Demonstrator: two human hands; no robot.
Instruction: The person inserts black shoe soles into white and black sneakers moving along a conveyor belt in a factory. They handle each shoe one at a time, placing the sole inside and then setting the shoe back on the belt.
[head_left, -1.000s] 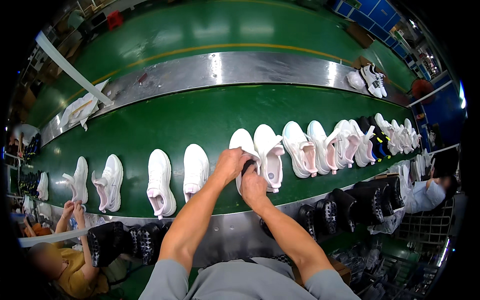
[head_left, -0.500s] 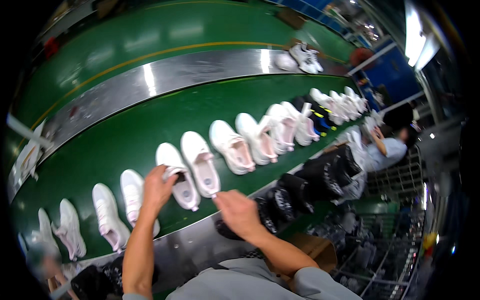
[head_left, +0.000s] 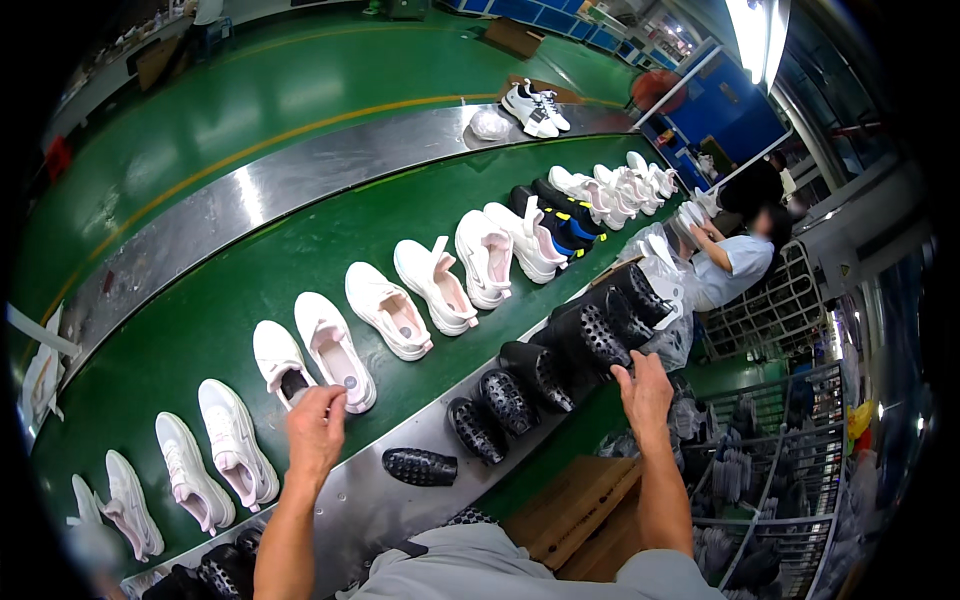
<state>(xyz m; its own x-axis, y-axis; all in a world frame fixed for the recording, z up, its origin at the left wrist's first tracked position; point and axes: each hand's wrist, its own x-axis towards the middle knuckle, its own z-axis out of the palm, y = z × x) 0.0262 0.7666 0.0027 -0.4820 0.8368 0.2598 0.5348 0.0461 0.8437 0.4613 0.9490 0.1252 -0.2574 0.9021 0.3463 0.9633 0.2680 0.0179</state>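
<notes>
My left hand (head_left: pixel 316 432) is closed at the heel of a white slip-on shoe (head_left: pixel 275 350), its fingers bunched there and partly hiding the heel. Something dark (head_left: pixel 293 384) shows inside that shoe's opening. Right beside it lies the matching white shoe (head_left: pixel 333 345), pink-lined, its heel close to my fingertips. Away to the right, my right hand (head_left: pixel 648 395) has thumb and fingers apart at the near end of a black dimpled shoe form (head_left: pixel 603 338). Several more black forms (head_left: pixel 510 403) sit along the metal edge, and one (head_left: pixel 420 467) lies by itself.
White shoes (head_left: pixel 237 440) stand in a row on the green belt (head_left: pixel 200 340). Black shoes (head_left: pixel 560 210) sit farther along. Beyond runs a metal ledge (head_left: pixel 350 165) with white-and-black sneakers (head_left: pixel 535 110). A cardboard box (head_left: pixel 575 510), wire rack (head_left: pixel 770 450) and seated co-worker (head_left: pixel 735 265) are at right.
My right hand has left the white shoe's heel and moved right to the black forms. My left hand has shifted from the shoe's opening to its heel. The view has turned.
</notes>
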